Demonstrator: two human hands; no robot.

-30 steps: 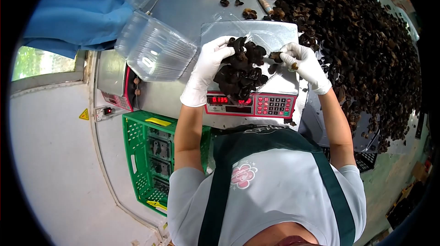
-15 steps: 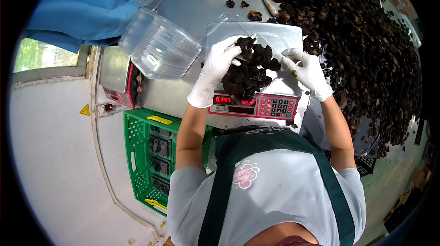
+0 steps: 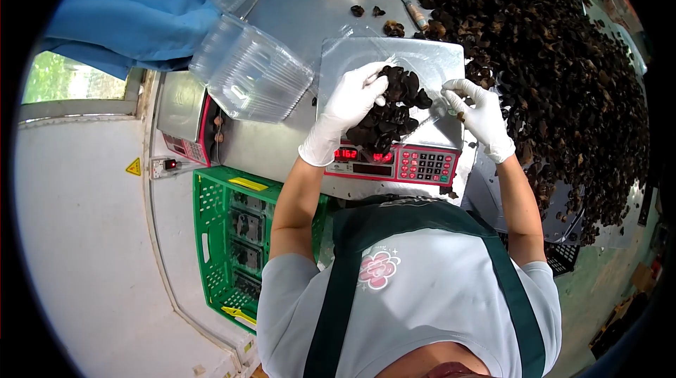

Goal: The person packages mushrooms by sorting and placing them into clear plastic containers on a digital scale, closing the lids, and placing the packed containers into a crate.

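Note:
A heap of dark wood ear mushrooms point(image 3: 386, 121) sits in a clear plastic box on the digital scale point(image 3: 345, 51); the box's walls are mostly hidden. My left hand point(image 3: 352, 100), in a white glove, has curled fingers against the heap's upper left side. What those fingers hold, if anything, is hidden. My right hand point(image 3: 482, 117), also gloved, is right of the heap and over the scale's right edge. Its fingers are bent, with a small brown mushroom piece at them. The red display point(image 3: 345, 154) appears to read 0.162.
Nested clear plastic boxes point(image 3: 250, 72) lie left of the scale. A large mushroom pile point(image 3: 549, 82) covers the table's right side, with a knife point(image 3: 415, 15) at its edge. A second scale point(image 3: 186, 110) and a green crate point(image 3: 211, 237) stand at the left.
The display reading has risen from 0.147 to 0.162. My left hand has shifted slightly right and now hides less of the display's surroundings. The right hand has drawn slightly away from the heap.

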